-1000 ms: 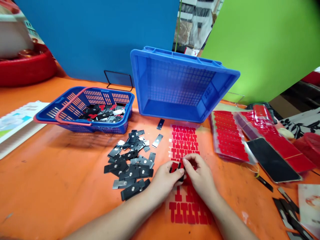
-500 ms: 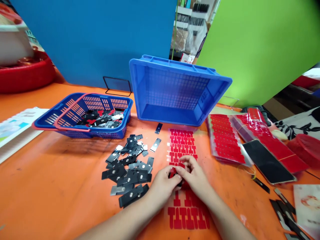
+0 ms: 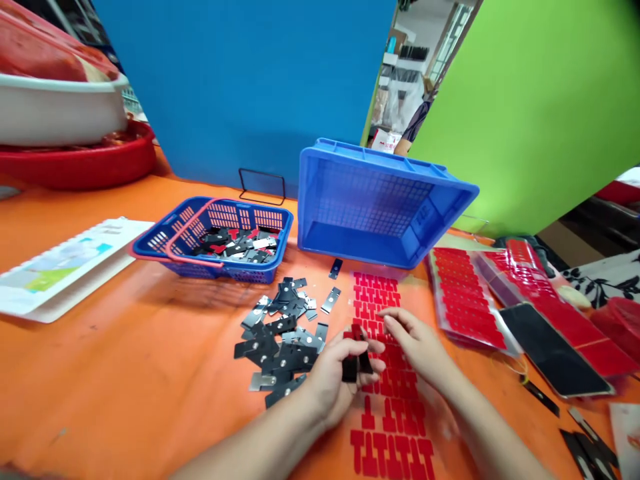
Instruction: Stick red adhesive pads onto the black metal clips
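Now, left hand (image 3: 334,373): grip closed around a black plate (image 3: 353,362).
Right hand (image 3: 417,343): grip loose, holding nothing, just right of that plate.
Beneath: red sticker sheet (image 3: 387,380).

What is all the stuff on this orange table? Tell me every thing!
Table: one, orange.
Metal pieces: a pile, black and silver, mid-table.
Basket: one, blue with red handle, left, holding more pieces.
Crate: one, blue, tipped on its side, behind.
Sticker sheet: one, red T-shapes, under the hands.
Sticker packs: several, red, right.
Phone: one, black, right.
Booklet: one, white, left.
Basins: two stacked, white on red, far left.
Left hand: grip on a black piece.
Right hand: over the sheet, holding nothing visible.
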A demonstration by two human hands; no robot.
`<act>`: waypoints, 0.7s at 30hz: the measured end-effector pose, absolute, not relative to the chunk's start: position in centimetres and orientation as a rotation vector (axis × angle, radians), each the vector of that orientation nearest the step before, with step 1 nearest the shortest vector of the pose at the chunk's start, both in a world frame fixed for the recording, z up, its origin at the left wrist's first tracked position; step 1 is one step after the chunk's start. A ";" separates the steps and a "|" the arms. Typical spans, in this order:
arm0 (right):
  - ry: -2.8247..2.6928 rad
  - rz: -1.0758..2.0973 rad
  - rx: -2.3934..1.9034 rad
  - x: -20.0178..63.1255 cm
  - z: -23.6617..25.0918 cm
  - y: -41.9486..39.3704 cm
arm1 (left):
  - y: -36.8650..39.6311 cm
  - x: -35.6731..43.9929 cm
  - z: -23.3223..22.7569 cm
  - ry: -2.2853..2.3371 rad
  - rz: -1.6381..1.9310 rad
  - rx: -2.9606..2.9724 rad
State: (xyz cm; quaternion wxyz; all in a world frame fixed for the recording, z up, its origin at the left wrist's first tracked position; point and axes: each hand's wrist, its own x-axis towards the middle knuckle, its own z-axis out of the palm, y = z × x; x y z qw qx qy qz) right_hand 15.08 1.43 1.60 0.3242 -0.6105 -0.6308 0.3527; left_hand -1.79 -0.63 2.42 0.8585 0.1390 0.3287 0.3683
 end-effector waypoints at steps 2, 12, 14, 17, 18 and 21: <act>-1.972 0.779 -1.577 13.5 2.0 3.3 | -0.7 -2.1 2.5 0.636 0.799 0.229; -2.652 0.239 -1.384 8.9 1.2 9.9 | 0.4 -2.6 1.8 0.767 0.806 0.183; -2.639 0.239 -1.372 9.2 1.7 9.9 | 0.3 -2.5 1.6 0.798 0.766 0.154; -2.599 0.258 -1.369 10.1 2.6 9.3 | 0.3 -2.2 1.2 0.792 0.765 0.108; -2.582 0.258 -1.377 10.5 3.0 8.8 | 0.4 -2.2 1.1 0.795 0.777 0.090; -2.431 0.335 -1.377 12.1 3.6 6.5 | 0.6 -2.2 1.0 0.798 0.804 0.046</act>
